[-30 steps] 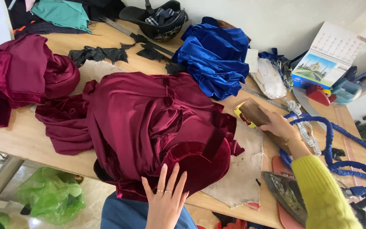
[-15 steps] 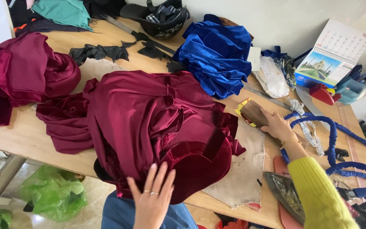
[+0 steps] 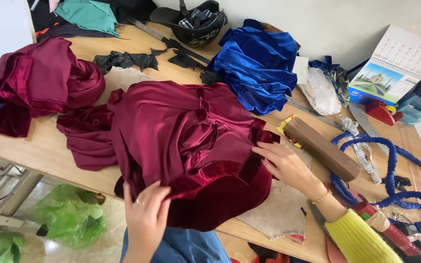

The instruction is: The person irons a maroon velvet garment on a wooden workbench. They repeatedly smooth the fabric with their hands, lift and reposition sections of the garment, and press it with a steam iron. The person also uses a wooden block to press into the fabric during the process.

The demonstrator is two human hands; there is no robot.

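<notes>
A second bundle of maroon velvet (image 3: 40, 80) sits at the left edge of the desk (image 3: 40, 146). Toward the far edge lie black fabric scraps (image 3: 123, 59), a black helmet (image 3: 191, 22) and a heap of bright blue satin (image 3: 257, 65). A brown wooden block (image 3: 321, 148) lies toward the right side, with a white measuring tape (image 3: 359, 143) just beside it and a coiled blue cord (image 3: 391, 185) around that end. A desk calendar (image 3: 395, 65) stands near the far right corner. A grey cloth pad (image 3: 281, 212) lies at the near edge. Below the desk, a green plastic bag (image 3: 69, 216) rests on the floor.
</notes>
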